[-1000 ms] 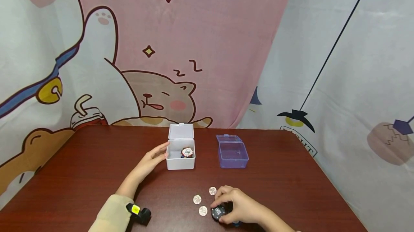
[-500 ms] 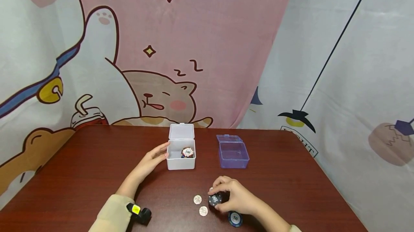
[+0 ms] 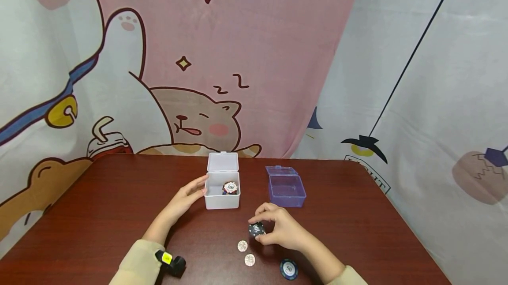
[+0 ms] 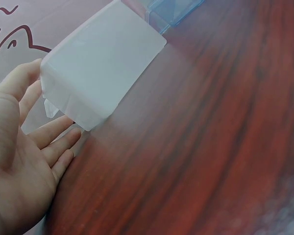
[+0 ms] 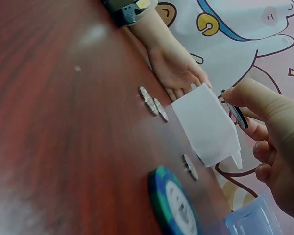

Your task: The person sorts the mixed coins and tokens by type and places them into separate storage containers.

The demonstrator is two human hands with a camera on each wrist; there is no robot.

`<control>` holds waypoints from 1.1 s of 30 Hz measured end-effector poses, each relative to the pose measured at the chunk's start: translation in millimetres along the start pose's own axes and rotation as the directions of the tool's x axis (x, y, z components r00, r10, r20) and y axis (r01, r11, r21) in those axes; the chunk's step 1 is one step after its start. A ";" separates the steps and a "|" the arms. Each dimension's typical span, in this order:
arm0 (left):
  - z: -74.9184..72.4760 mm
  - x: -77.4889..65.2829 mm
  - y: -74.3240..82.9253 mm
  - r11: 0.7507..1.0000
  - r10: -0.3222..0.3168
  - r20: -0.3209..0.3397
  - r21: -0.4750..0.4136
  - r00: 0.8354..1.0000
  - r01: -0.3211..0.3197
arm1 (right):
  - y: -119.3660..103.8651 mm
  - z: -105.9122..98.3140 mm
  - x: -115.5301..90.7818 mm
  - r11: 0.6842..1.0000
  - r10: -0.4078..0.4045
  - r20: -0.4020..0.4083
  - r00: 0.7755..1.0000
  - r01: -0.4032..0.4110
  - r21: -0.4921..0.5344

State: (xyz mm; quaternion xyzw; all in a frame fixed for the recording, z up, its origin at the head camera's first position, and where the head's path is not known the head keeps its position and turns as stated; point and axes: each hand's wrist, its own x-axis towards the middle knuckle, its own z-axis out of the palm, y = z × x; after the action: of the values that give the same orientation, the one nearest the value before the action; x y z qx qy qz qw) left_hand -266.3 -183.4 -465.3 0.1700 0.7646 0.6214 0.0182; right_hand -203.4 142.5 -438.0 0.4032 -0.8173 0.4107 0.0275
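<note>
My right hand point(image 3: 282, 228) pinches a black poker chip point(image 3: 256, 229) marked 100 between thumb and fingers, raised over the table as the right wrist view shows. Fingers of my left hand point(image 3: 180, 203) are extended and touch the left side of an open white plastic box point(image 3: 222, 202). Inside that box, toward the right, lies a poker chip point(image 3: 230, 187) with a white face marked 100. A blue poker chip point(image 3: 289, 269) marked 50 lies flat in front of my right forearm. Small silvery discs point(image 3: 242, 245) rest on the table; one point(image 5: 190, 166) is hidden from the head view.
A translucent purple box point(image 3: 286, 201) with its lid raised stands right of the white one. Both boxes are toward the far edge of the brown table point(image 3: 131, 196). Behind it hangs a cartoon-printed cloth point(image 3: 274, 55). A black device point(image 3: 174, 265) is strapped at my left wrist.
My right hand has lifted the black chip and moved it away from me, toward the boxes, uncovering the blue chip. The left hand has stayed at the white box.
</note>
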 end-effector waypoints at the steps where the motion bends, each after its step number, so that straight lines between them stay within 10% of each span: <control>1: 0.3 -0.9 3.2 1.000 0.001 0.003 -0.001 1.000 -0.001 | -0.1 0.0 2.3 1.000 0.001 -0.006 1.000 -0.001 0.000; 33: 0.1 0.8 -4.4 1.000 0.013 -0.007 -0.002 1.000 -0.013 | 11.7 9.6 79.2 1.000 0.030 -0.230 0.973 -0.030 0.005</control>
State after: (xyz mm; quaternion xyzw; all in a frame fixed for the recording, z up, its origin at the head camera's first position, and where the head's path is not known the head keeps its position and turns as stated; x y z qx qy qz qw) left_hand -268.0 -183.8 -469.4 0.1728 0.7629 0.6229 0.0114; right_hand -261.9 89.4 -422.1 0.3404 -0.8144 0.4556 0.1154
